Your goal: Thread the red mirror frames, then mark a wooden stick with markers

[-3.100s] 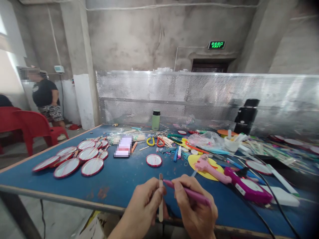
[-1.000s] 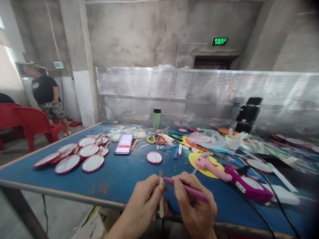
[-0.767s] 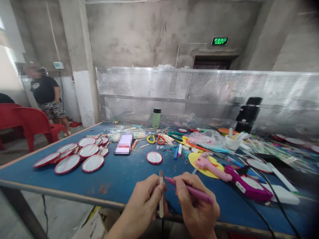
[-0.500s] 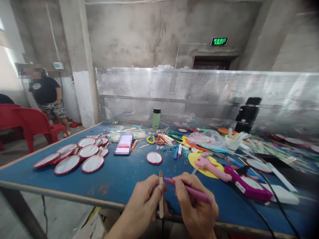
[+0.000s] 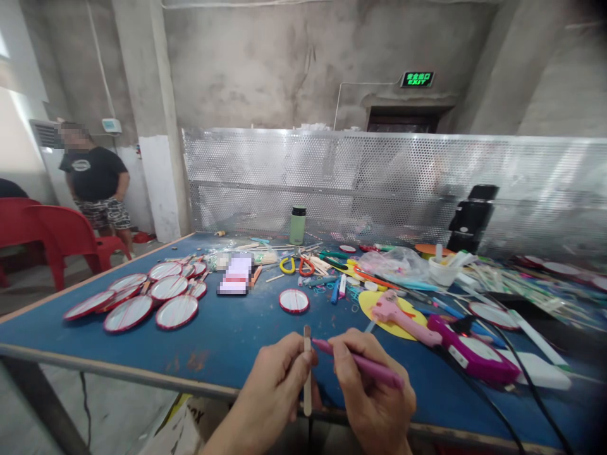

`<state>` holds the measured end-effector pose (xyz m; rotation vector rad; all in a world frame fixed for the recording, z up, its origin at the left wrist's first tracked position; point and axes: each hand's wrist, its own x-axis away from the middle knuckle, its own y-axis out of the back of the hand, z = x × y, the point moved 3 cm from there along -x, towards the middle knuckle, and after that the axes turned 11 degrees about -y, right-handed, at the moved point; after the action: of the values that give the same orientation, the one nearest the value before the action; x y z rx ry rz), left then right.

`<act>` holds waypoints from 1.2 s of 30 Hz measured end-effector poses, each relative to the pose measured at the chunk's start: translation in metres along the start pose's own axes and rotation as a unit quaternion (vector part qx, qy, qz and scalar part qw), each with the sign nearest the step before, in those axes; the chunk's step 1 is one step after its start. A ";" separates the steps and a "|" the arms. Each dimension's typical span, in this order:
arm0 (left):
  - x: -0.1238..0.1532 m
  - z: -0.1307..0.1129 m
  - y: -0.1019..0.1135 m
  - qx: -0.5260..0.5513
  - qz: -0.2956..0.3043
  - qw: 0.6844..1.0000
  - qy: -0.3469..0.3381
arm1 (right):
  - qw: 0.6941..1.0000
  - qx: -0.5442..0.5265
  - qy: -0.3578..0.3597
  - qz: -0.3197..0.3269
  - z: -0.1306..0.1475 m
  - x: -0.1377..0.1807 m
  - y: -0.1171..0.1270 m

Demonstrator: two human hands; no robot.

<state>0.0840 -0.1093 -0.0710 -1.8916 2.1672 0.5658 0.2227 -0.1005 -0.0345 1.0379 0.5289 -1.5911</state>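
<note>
Near the front edge of the blue table, my left hand (image 5: 279, 373) pinches a flat wooden stick (image 5: 308, 392) between thumb and fingers, held close to upright. My right hand (image 5: 372, 382) is closed around a pink marker pen (image 5: 377, 369), its tip pointing left at the upper part of the stick; whether it touches I cannot tell. Just beyond both hands lies a round white disc with a red rim (image 5: 294, 301). To the right, a pink glue gun (image 5: 403, 316) rests partly on a yellow oval sheet (image 5: 379, 309).
Several red-rimmed discs (image 5: 169, 287) are piled at left beside a phone (image 5: 236, 273). A green bottle (image 5: 298, 226) stands at the back, before a perforated metal screen (image 5: 275, 170). At right are a purple device (image 5: 472, 351) and black cables. A person (image 5: 97, 180) stands beyond red chairs (image 5: 71, 234).
My hands, the stick and the marker pen stay almost still. The person in the background has shifted slightly to the right.
</note>
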 end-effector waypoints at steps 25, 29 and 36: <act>0.000 0.007 -0.001 0.012 0.003 1.000 0.009 | 1.000 0.009 0.007 -0.001 -0.001 0.000 -0.001; 0.000 0.005 -0.001 0.006 0.005 1.000 0.004 | 1.000 0.008 0.007 -0.008 0.000 -0.001 0.000; 0.000 0.003 -0.001 0.010 0.000 1.000 0.003 | 0.999 -0.025 -0.023 -0.038 -0.005 0.005 -0.001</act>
<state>0.0847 -0.1082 -0.0737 -1.8843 2.1684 0.5377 0.2234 -0.0996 -0.0416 0.9512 0.5800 -1.6571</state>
